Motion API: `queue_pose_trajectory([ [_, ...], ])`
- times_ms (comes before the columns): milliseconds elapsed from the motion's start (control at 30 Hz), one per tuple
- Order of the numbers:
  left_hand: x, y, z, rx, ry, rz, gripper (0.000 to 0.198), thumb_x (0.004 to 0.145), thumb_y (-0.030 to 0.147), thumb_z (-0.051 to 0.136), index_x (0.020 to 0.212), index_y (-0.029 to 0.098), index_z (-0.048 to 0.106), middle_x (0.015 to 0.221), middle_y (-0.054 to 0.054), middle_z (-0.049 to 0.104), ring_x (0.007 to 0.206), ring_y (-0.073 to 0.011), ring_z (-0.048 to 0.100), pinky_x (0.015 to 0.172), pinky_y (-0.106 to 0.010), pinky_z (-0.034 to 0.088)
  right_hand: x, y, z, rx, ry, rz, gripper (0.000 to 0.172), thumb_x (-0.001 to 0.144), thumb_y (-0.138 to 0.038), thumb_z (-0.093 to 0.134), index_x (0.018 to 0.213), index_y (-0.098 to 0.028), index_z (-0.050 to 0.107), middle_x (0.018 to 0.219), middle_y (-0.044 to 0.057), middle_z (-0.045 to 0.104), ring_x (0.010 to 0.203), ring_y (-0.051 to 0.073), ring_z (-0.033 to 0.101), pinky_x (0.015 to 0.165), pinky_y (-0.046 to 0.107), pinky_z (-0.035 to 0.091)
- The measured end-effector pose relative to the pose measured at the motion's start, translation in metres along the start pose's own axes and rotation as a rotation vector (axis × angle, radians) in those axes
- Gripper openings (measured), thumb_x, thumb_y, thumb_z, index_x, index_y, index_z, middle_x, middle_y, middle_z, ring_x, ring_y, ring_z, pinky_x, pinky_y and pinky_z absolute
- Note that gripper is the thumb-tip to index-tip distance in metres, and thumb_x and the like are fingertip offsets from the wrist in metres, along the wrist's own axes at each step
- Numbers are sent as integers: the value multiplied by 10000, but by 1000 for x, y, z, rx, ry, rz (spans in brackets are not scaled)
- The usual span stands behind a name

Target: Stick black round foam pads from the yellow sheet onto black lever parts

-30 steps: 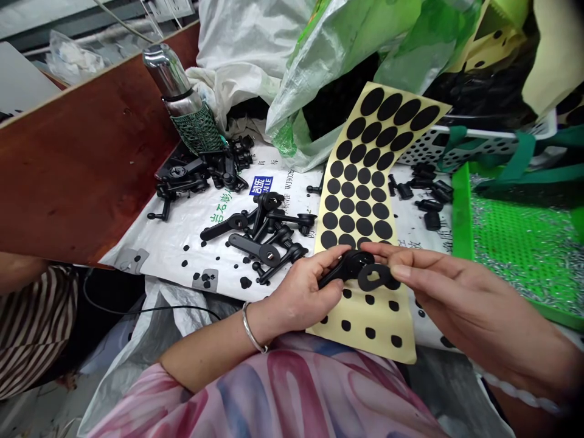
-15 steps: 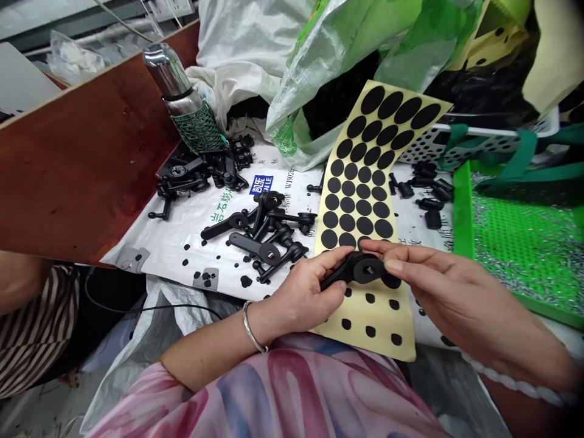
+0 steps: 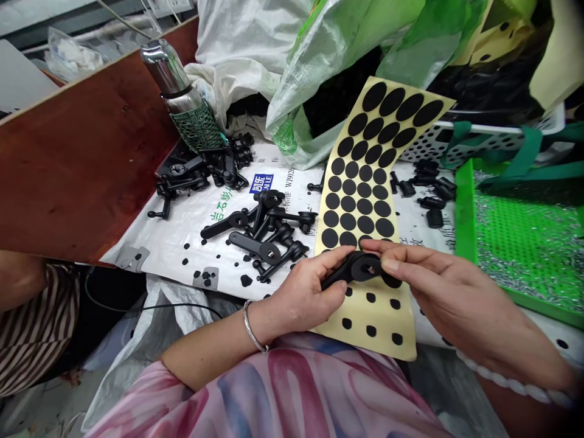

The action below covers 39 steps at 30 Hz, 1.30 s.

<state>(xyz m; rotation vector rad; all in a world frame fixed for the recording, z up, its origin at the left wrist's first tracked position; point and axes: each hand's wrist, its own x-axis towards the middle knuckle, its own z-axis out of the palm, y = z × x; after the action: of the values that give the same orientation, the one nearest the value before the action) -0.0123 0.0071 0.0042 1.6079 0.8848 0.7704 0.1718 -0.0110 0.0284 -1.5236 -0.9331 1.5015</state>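
My left hand (image 3: 305, 286) grips the arm of a black plastic clamp lever (image 3: 351, 269). My right hand (image 3: 438, 283) pinches the lever's round head between thumb and fingers, and its fingertips hide part of that head. Both hands hover over a yellow backing sheet (image 3: 378, 325) printed with rows of black adhesive rubber dots, many of them peeled away near my hands. Left of the sheet, a heap of similar black levers (image 3: 260, 234) lies on a white printed bag (image 3: 191, 255).
A reddish wooden board (image 3: 77, 170) stands at the left, with a steel flask (image 3: 171, 73) in a green mesh sleeve. At the right is a green perforated tray (image 3: 524, 243) holding small metal parts. Plastic bags (image 3: 328, 79) are piled behind. A co-worker's striped sleeve (image 3: 31, 322) shows at the left.
A black rubber ring held beside the lever's head one second ago now sits on that head. My hands have drawn slightly closer around the lever.
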Motion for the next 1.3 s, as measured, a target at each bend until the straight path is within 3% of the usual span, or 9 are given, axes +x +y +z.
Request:
queue_pose_trajectory([
  [267, -1, 4, 0, -64, -20, -42, 531, 760, 142, 535, 1286, 107, 476, 1101, -82, 654, 965, -189, 619, 839, -272, 504, -1, -4, 4, 37, 11, 21, 276, 609, -490, 775, 682, -244, 674, 1234, 28, 586, 1053, 278, 572, 891, 371, 470],
  [533, -1, -6, 3, -72, 27, -51, 448, 850, 274, 540, 1263, 105, 508, 1027, -97, 651, 868, -166, 596, 788, -273, 483, 1, 1, 5, -165, 68, -184, 270, 691, -485, 703, 637, -224, 657, 1157, 51, 621, 1166, 310, 491, 1049, 463, 295],
  [1133, 3, -8, 4, -140, 38, -78, 395, 863, 240, 523, 1234, 106, 519, 1008, -100, 643, 865, -158, 587, 787, -276, 471, 7, 10, 10, -419, 255, -519, 153, 762, -364, 601, 702, -226, 628, 1123, 60, 625, 1033, 271, 587, 970, 460, 390],
  [1300, 4, -7, 4, -163, 48, -89, 375, 857, 224, 525, 1213, 105, 531, 982, -90, 640, 830, -145, 581, 743, -252, 469, 9, 11, 13, -513, 317, -627, 131, 786, -332, 577, 718, -226, 610, 1093, 77, 633, 1001, 266, 605, 885, 436, 455],
])
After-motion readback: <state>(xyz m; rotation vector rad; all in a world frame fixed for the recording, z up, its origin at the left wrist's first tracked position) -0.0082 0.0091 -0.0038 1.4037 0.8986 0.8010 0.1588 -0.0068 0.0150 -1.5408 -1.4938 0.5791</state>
